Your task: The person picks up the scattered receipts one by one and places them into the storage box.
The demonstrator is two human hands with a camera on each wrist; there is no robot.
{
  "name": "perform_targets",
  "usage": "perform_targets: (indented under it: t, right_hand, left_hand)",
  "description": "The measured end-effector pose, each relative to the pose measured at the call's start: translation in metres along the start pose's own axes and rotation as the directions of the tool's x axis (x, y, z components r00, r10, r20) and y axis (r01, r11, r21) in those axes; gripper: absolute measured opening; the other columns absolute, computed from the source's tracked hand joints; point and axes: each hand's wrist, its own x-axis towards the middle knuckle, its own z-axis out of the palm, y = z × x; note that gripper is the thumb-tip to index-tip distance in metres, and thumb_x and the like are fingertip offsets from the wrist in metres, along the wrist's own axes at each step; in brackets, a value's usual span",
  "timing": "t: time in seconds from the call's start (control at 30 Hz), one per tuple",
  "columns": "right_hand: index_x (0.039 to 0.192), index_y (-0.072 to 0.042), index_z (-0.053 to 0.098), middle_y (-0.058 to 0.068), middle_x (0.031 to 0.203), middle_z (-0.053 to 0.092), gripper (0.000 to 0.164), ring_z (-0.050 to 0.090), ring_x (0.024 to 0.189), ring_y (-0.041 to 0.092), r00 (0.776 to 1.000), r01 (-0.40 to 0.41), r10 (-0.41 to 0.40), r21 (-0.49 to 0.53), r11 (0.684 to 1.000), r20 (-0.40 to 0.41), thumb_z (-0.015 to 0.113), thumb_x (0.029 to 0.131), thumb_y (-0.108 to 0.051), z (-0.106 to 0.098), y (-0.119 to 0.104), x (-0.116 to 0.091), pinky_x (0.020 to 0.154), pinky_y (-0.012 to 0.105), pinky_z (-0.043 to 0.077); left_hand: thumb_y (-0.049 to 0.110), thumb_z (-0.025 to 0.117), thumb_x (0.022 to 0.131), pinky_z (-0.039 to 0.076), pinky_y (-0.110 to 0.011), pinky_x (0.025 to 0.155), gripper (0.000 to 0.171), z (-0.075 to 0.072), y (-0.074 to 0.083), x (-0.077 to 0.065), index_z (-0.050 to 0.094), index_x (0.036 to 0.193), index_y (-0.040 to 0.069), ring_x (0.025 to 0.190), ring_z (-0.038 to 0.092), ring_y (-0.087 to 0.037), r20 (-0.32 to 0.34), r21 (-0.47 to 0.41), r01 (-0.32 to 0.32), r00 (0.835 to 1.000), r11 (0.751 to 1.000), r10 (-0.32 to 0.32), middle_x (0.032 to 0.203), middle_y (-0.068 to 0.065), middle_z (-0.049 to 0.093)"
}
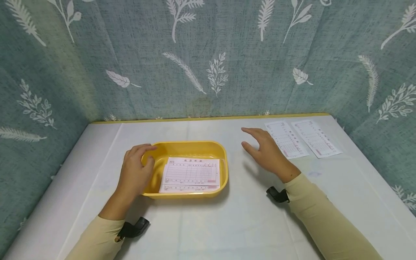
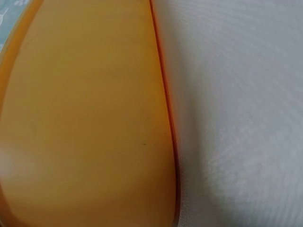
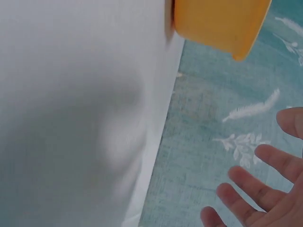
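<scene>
A yellow plastic basin (image 1: 185,195) stands on the table, with white printed receipt slips (image 1: 191,171) overlapping inside it. My left hand (image 1: 134,173) is at the basin's left end, overlapping its rim in the head view. Its fingers are bent loosely, the thumb apart from them. The left wrist view has only the basin's outer wall (image 2: 90,113) close up, without the hand. To the right of the basin my right hand (image 1: 268,153) is held over the table, nothing in it. Its fingers (image 3: 255,184) are spread in the right wrist view.
Two more receipt slips, a left one (image 1: 287,140) and a right one (image 1: 316,138), lie side by side at the table's back right. White cloth covers the table (image 1: 227,231). Green leaf-patterned fabric (image 1: 201,65) hangs behind it and along both sides.
</scene>
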Motion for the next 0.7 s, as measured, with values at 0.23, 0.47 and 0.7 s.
perform_targets:
  t: [0.23, 0.47, 0.7]
  right_hand:
    - [0.148, -0.010, 0.048, 0.016, 0.148, 0.049, 0.051, 0.040, 0.141, 0.037, 0.999, -0.036, 0.037, 0.022, 0.999, -0.023, 0.057, 0.101, -0.028, -0.006, 0.010, 0.002, 0.116, 0.058, 0.031]
    - [0.148, -0.009, 0.047, 0.019, 0.147, 0.049, 0.051, 0.043, 0.138, 0.038, 0.995, -0.098, 0.099, 0.037, 0.994, -0.020, 0.056, 0.102, -0.029, -0.011, 0.019, 0.003, 0.114, 0.058, 0.032]
    - [0.150, -0.010, 0.045, 0.019, 0.149, 0.047, 0.053, 0.042, 0.138, 0.038, 0.990, -0.143, 0.144, 0.036, 0.989, -0.001, 0.055, 0.102, -0.031, -0.016, 0.028, 0.005, 0.114, 0.058, 0.032]
  left_hand:
    - [0.008, 0.051, 0.095, 0.036, -0.059, 0.108, 0.031, 0.001, 0.000, 0.000, 0.068, 0.121, 0.004, 0.128, 0.045, -0.039, -0.018, -0.002, -0.012, 1.000, 1.000, 0.012, 0.137, -0.017, 0.057]
    - [0.009, 0.051, 0.096, 0.036, -0.059, 0.109, 0.032, 0.001, 0.000, -0.001, 0.067, 0.123, 0.005, 0.129, 0.044, -0.038, -0.005, 0.007, 0.010, 1.000, 1.000, -0.010, 0.139, -0.017, 0.055]
    - [0.009, 0.050, 0.097, 0.036, -0.060, 0.109, 0.031, 0.001, 0.001, -0.001, 0.067, 0.123, 0.004, 0.129, 0.044, -0.039, -0.003, 0.003, 0.008, 1.000, 1.000, -0.008, 0.139, -0.017, 0.056]
